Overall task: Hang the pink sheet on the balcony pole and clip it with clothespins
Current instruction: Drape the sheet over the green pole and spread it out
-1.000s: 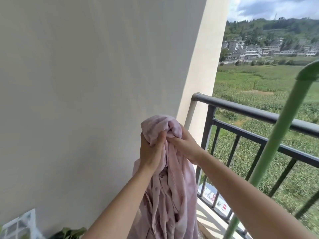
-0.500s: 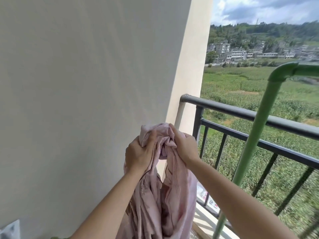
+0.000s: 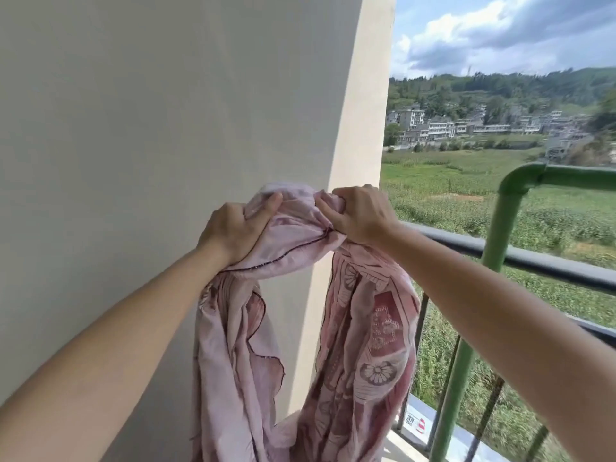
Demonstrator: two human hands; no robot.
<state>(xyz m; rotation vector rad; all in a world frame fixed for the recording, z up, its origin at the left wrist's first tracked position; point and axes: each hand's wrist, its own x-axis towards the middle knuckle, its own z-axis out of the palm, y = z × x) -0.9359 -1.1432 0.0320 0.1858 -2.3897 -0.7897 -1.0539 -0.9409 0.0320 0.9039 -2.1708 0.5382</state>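
Observation:
The pink sheet, printed with darker pink patterns, hangs bunched between my two raised hands in front of the wall. My left hand grips one gathered part of its top edge. My right hand grips another part a little to the right. A short stretch of cloth with a dark hem spans between them, and two long folds drop below. The green pole rises at the right and bends into a horizontal bar, well clear of the sheet. No clothespins are in view.
A pale wall fills the left side, ending in a cream pillar. A dark metal balcony railing runs behind the green pole, with fields and buildings beyond. The balcony floor edge shows at the bottom.
My hands have lifted the sheet higher and drawn apart, opening the bunch into two hanging folds. The view has turned right, so the pole's bend now shows.

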